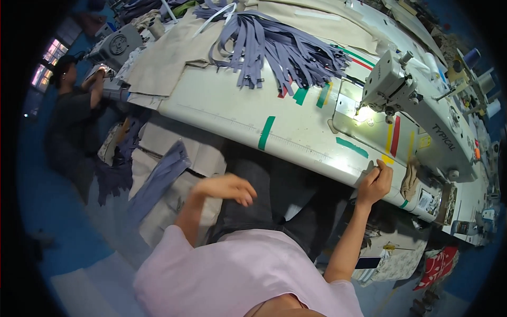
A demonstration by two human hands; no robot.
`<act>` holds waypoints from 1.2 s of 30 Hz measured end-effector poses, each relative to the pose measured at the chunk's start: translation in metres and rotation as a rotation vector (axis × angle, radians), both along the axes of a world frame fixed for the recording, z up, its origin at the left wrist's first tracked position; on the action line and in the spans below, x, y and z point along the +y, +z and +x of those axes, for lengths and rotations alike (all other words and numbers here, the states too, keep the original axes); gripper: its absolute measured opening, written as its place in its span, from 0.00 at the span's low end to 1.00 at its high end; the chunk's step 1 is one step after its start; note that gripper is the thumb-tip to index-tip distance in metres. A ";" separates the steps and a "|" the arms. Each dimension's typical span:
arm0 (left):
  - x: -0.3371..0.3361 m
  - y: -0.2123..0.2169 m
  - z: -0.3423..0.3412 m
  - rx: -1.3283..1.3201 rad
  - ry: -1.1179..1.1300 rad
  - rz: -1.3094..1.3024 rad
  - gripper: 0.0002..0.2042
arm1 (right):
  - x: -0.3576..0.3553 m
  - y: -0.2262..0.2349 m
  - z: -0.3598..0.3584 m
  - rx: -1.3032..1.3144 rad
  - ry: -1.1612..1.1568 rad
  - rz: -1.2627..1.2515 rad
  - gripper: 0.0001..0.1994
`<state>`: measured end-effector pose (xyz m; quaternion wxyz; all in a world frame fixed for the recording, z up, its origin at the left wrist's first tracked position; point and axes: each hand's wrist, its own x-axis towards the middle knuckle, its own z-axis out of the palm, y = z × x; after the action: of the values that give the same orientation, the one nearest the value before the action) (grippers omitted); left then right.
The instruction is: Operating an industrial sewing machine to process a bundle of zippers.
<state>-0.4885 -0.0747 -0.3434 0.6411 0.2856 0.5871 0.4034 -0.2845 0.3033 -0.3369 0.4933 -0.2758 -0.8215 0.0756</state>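
Note:
My left hand (226,187) hovers over my lap, beside the table's front edge. Its fingers are loosely bent, slightly blurred, and nothing shows in them. At the front edge of the white sewing table (216,105), my right hand (376,182) is closed, its fingers curled with the tips together. Whatever it pinches, if anything, is too small to make out. The sewing machine (393,87) stands beyond that hand, its lamp lighting the needle plate (351,108). A tied bundle of blue-grey zippers (280,45) lies fanned across the back of the table.
Beige fabric pieces (163,68) lie at the table's left and back. Below on the left, more blue-grey strips (161,177) rest over beige cloth (206,150). A small brown cloth piece (409,182) sits right of my right hand. Another person (74,116) works at far left.

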 end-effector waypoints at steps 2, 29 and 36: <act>-0.021 0.052 -0.027 0.238 0.425 0.208 0.09 | -0.002 -0.001 -0.004 0.000 0.030 0.026 0.08; 0.147 0.232 -0.451 2.399 -0.306 -0.160 0.28 | -0.014 0.021 -0.016 -0.033 0.076 -0.175 0.10; 0.156 0.408 -0.204 3.104 -0.673 0.407 0.02 | -0.116 0.122 -0.124 0.216 0.699 -0.302 0.34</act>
<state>-0.6927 0.0818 0.0648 0.5397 -0.5871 -0.4923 0.3490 -0.4089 0.1869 -0.2146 0.4752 -0.0393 -0.7888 0.3877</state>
